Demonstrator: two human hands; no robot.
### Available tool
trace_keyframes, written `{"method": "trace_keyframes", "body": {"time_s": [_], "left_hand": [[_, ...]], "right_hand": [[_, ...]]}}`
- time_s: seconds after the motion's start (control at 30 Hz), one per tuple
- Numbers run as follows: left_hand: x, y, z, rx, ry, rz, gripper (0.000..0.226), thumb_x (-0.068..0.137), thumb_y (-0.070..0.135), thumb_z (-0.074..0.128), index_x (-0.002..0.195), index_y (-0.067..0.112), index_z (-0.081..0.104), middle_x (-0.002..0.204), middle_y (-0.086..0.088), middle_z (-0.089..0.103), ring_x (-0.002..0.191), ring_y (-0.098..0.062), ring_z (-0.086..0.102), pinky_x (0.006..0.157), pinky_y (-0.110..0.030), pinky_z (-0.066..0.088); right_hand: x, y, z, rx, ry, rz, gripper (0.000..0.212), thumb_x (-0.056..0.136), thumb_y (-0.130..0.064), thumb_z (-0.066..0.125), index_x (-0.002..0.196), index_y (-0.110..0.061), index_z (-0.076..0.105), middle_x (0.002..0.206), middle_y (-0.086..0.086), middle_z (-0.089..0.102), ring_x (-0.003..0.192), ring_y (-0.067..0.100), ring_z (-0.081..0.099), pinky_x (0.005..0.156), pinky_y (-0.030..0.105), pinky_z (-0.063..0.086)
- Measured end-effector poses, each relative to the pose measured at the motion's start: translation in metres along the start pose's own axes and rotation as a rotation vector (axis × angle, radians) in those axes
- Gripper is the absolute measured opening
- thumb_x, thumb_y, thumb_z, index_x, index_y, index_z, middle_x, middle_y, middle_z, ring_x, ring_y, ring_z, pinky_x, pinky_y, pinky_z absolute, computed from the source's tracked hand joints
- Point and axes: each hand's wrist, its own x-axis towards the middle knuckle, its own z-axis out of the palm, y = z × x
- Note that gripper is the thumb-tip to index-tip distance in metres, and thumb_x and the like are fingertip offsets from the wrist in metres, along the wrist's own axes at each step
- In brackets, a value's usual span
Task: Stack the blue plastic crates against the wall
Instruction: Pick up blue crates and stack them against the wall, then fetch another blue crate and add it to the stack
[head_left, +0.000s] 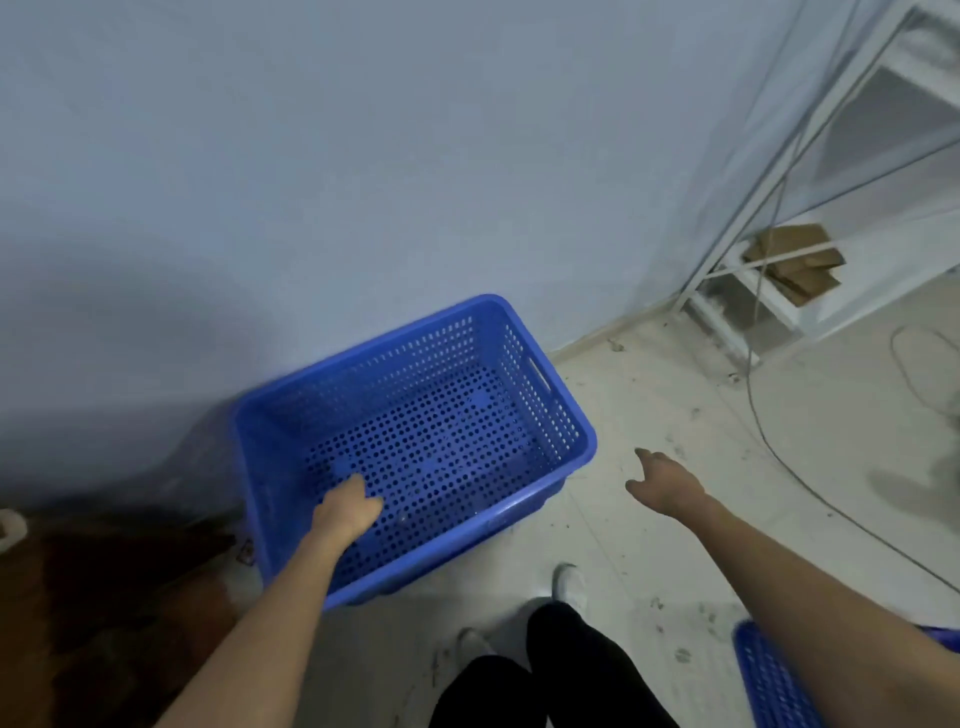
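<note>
Legs: black trousers (545, 675) and a pale shoe (569, 584) at the bottom edge, closest to my view, standing on the dirty light floor (675, 415).
Left hand: I see the left hand (348, 506) reaching down inside the blue crate (415, 441), over its perforated bottom near the left wall; fingers curled together and pointing down, nothing gripped. Whether the fingertips touch the plastic I cannot tell.
Right hand: the right hand (667, 483) hangs in the air just right of the crate's near right corner, fingers loosely spread apart, empty, touching nothing.
Crate: upright and empty, sitting on the floor with its far long side close against the blue-grey wall (363, 182); a handle slot shows in its right end.
Second crate: a corner of another blue crate (769, 680) shows at the bottom right, partly behind my right forearm.
Right background: white shelf frame (779, 291) with cardboard pieces (795, 260) on a low shelf; a grey cable (779, 447) trails across the floor.
Left: a dark brown patch (104, 597) on the floor beside the crate.
</note>
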Motion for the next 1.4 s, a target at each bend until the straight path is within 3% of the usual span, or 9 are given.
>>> {"method": "trace_keyframes", "body": {"time_s": [0.07,0.17,0.27,0.5,0.77,1.0,1.13,1.23,1.4], "left_hand": [[-0.013,0.031,0.004,0.087,0.007,0.075,0.050,0.091,0.034,0.043,0.136,0.012,0.041,0.138,-0.012,0.050,0.115,-0.029,0.055,0.097,-0.042,0.045],[-0.030,0.077,0.015,0.190,0.017,0.220,0.010,0.090,0.031,0.041,0.091,0.022,0.044,0.089,0.001,0.049,0.077,-0.017,0.049,0.078,-0.037,0.041],[-0.049,0.125,0.035,0.249,0.030,0.349,0.018,0.091,0.032,0.042,0.102,0.019,0.041,0.091,0.004,0.044,0.091,-0.025,0.052,0.076,-0.034,0.035],[-0.123,0.243,0.124,0.333,0.028,0.532,0.014,0.090,0.027,0.043,0.080,0.016,0.043,0.077,0.005,0.044,0.075,-0.019,0.046,0.067,-0.032,0.037],[-0.238,0.368,0.299,0.528,-0.040,0.625,0.031,0.088,0.025,0.049,0.111,0.004,0.054,0.120,-0.017,0.061,0.107,-0.031,0.056,0.083,-0.032,0.042],[-0.353,0.441,0.465,0.714,-0.223,0.773,0.017,0.087,0.023,0.048,0.094,0.007,0.048,0.100,-0.013,0.060,0.090,-0.026,0.052,0.074,-0.031,0.038],[-0.409,0.464,0.551,0.817,-0.340,0.855,0.015,0.087,0.022,0.047,0.092,0.008,0.049,0.111,-0.015,0.065,0.093,-0.026,0.055,0.074,-0.030,0.039],[-0.434,0.473,0.605,0.899,-0.459,0.867,0.034,0.090,0.022,0.043,0.118,0.007,0.054,0.128,-0.014,0.060,0.114,-0.029,0.055,0.084,-0.030,0.040],[-0.446,0.486,0.679,1.005,-0.636,0.887,0.040,0.095,0.020,0.042,0.131,0.005,0.047,0.136,-0.016,0.053,0.123,-0.031,0.050,0.088,-0.031,0.037]], "right_hand": [[-0.018,0.028,0.002,0.091,0.004,0.035,0.068,0.088,-0.033,0.049,0.149,-0.013,0.025,0.144,0.016,0.043,0.130,0.033,0.045,0.103,0.039,0.041],[-0.043,0.076,0.004,0.222,0.078,0.076,0.063,0.089,-0.029,0.050,0.147,-0.013,0.030,0.143,0.016,0.046,0.128,0.033,0.047,0.102,0.039,0.042],[-0.071,0.132,0.007,0.334,0.184,0.109,0.055,0.091,-0.026,0.050,0.143,-0.013,0.038,0.138,0.014,0.053,0.122,0.031,0.052,0.099,0.038,0.045],[-0.145,0.302,0.030,0.550,0.287,0.273,0.054,0.090,-0.023,0.052,0.141,-0.011,0.041,0.137,0.015,0.055,0.122,0.032,0.053,0.098,0.034,0.042],[-0.266,0.526,0.101,0.815,0.335,0.456,0.048,0.091,-0.026,0.051,0.137,-0.012,0.047,0.134,0.013,0.058,0.118,0.030,0.056,0.098,0.035,0.045],[-0.372,0.668,0.170,0.995,0.406,0.688,0.046,0.092,-0.023,0.050,0.137,-0.013,0.046,0.117,0.009,0.062,0.106,0.028,0.060,0.090,0.039,0.050],[-0.410,0.718,0.214,1.016,0.384,0.778,0.045,0.094,-0.022,0.048,0.138,-0.012,0.043,0.103,0.003,0.056,0.098,0.026,0.061,0.081,0.038,0.051],[-0.420,0.740,0.243,0.999,0.353,0.828,0.047,0.095,-0.025,0.047,0.139,-0.012,0.042,0.113,0.009,0.062,0.094,0.022,0.059,0.073,0.031,0.041],[-0.402,0.771,0.279,0.928,0.353,0.874,0.043,0.095,-0.028,0.046,0.135,-0.012,0.047,0.112,0.010,0.064,0.097,0.025,0.061,0.082,0.036,0.049]]}}
